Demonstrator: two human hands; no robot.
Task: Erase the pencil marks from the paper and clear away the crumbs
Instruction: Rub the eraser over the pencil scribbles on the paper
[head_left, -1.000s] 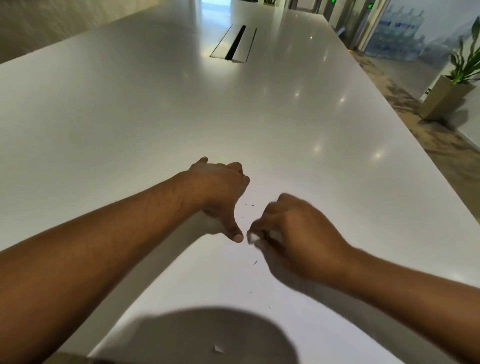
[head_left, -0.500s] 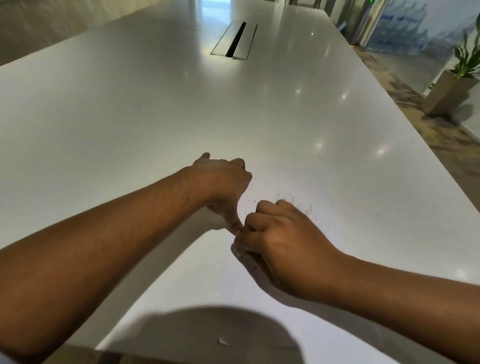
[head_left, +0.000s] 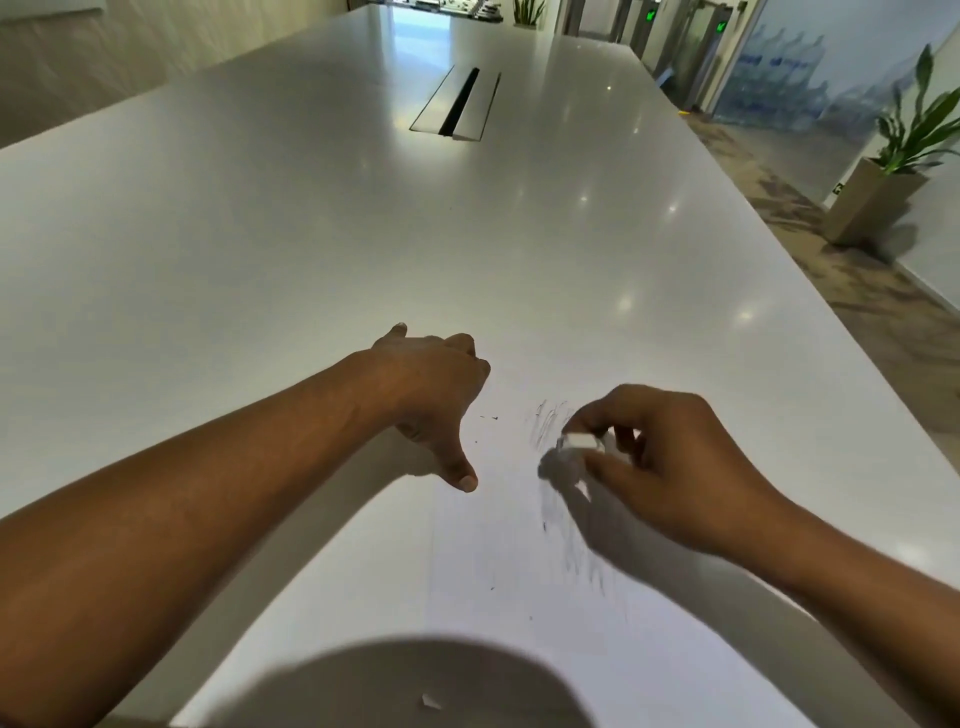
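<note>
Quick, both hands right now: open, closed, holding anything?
Left hand: closed, fingers curled on nothing, thumb down on the paper.
Right hand: closed, grip pinching the white eraser beside the pencil marks.

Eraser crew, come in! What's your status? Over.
Right hand pinches eraser beside marks. Left hand rests on paper, thumb down. Marks not yet gone; crumbs on paper. Nothing blocking.
</note>
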